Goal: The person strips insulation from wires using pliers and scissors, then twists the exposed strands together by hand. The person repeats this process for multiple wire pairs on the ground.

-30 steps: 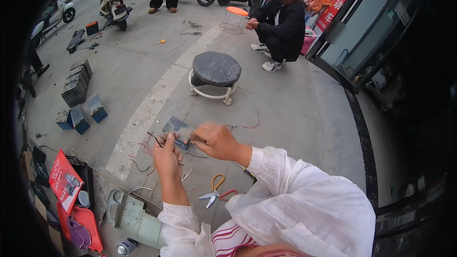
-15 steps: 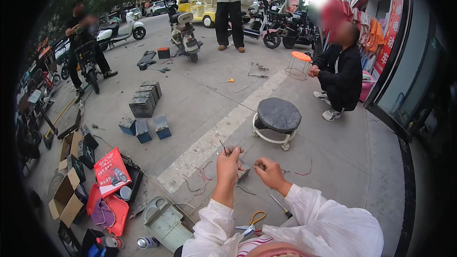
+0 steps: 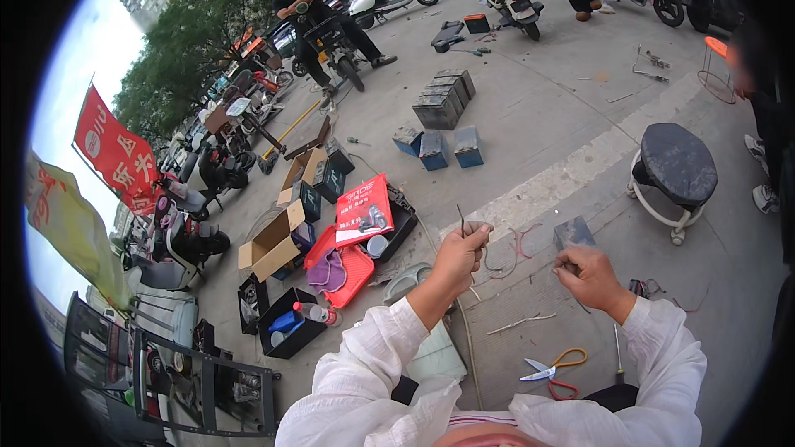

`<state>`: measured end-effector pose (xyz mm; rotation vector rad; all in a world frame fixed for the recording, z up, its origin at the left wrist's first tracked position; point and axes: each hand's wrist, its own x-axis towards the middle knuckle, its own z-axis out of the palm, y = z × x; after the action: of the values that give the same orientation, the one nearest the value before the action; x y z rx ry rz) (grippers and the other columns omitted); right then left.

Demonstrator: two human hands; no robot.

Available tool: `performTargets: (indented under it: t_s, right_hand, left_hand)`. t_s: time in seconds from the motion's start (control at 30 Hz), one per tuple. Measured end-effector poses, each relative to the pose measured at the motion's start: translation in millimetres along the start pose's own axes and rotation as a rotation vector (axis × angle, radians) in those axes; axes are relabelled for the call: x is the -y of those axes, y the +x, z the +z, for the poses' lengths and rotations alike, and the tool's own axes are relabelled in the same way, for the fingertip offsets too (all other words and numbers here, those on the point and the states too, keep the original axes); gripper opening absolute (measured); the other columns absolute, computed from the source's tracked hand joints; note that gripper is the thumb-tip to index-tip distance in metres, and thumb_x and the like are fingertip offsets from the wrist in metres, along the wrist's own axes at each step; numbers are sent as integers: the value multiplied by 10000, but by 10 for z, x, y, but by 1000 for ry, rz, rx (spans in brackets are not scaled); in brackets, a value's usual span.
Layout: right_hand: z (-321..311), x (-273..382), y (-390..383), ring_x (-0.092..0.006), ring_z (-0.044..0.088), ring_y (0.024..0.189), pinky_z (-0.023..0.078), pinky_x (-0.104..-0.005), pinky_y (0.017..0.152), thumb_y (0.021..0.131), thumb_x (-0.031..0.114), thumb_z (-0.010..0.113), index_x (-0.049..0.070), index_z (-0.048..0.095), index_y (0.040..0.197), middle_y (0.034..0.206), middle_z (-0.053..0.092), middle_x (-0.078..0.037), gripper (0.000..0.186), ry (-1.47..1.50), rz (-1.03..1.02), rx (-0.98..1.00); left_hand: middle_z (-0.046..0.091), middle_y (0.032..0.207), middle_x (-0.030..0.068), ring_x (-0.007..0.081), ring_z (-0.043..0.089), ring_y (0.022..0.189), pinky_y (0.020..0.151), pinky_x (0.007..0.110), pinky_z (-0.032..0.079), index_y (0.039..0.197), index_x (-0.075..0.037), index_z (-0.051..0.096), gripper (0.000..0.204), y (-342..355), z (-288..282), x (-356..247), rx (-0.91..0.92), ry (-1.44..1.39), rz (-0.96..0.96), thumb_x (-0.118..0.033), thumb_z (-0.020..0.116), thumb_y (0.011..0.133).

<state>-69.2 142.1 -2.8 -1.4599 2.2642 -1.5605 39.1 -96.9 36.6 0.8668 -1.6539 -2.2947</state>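
My left hand [image 3: 464, 263] is raised and closed, pinching a short, thin dark wire [image 3: 460, 217] that sticks up above the fingers. To its right, my right hand [image 3: 593, 278] is also closed, fingertips pressed together; what they hold, if anything, is too small to name. Just beyond the right hand a grey box-shaped block [image 3: 573, 233] stands on the ground. Below the hands lie scissors [image 3: 556, 370] with one orange and one red handle, their blades pointing left. A screwdriver [image 3: 619, 356] lies right of them, and a loose piece of wire [image 3: 522, 324] left of the block.
A round black wheeled stool [image 3: 679, 167] stands at right. Several batteries [image 3: 443, 99] sit ahead. At left are cardboard boxes [image 3: 272, 244], a red tool case [image 3: 352, 277], a black bin [image 3: 290, 339] and scooters. People are nearby, one at a bike [image 3: 335, 58], one at the right edge.
My view has swung to the left, bringing flags and a black frame into sight. The hands have drawn farther apart, the left still pinching the wire.
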Motion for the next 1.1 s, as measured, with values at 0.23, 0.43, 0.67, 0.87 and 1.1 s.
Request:
performTargets:
  t_s: [0.23, 0.43, 0.67, 0.87, 1.1]
  right_hand:
    - [73, -556, -964, -196, 548, 570, 421, -333, 541, 730, 22, 682, 55, 625, 804, 656, 568, -69, 98, 252, 252, -72]
    - [-116, -942, -1281, -93, 488, 505, 384, -266, 484, 833, 118, 686, 65, 656, 877, 616, 577, -40, 75, 327, 301, -266]
    - [-125, -1133, -1707, -52, 489, 607, 380, -212, 524, 834, 33, 694, 59, 667, 926, 729, 590, 13, 99, 283, 408, -212]
    - [-103, -1311, -1778, -138, 557, 640, 431, -272, 527, 770, 42, 729, 91, 683, 898, 747, 601, -17, 145, -73, 198, -241]
    - [-78, -1439, -1803, -150, 569, 673, 458, -263, 588, 773, 34, 727, 93, 676, 904, 782, 595, -16, 153, -26, 228, -239]
  left_hand:
    - [552, 788, -26, 25, 265, 436, 389, 200, 218, 939, -68, 594, 149, -205, 751, 930, 24, 33, -306, -215, 610, 953]
    - [652, 973, 94, 13, 283, 455, 380, 171, 269, 990, -10, 604, 177, -52, 1534, 1453, 99, 188, -289, -185, 590, 964]
    - [665, 909, 122, 28, 344, 413, 369, 198, 376, 979, 12, 601, 180, -83, 1661, 1899, 171, 133, -495, -161, 625, 936]
    - [658, 882, 133, 30, 347, 397, 353, 204, 396, 974, 19, 590, 174, -5, 1732, 2019, 181, 146, -558, -147, 620, 935]
    - [549, 720, 24, 13, 336, 444, 363, 176, 277, 959, 10, 581, 137, 155, 1707, 2134, 203, 95, -655, -120, 614, 936]
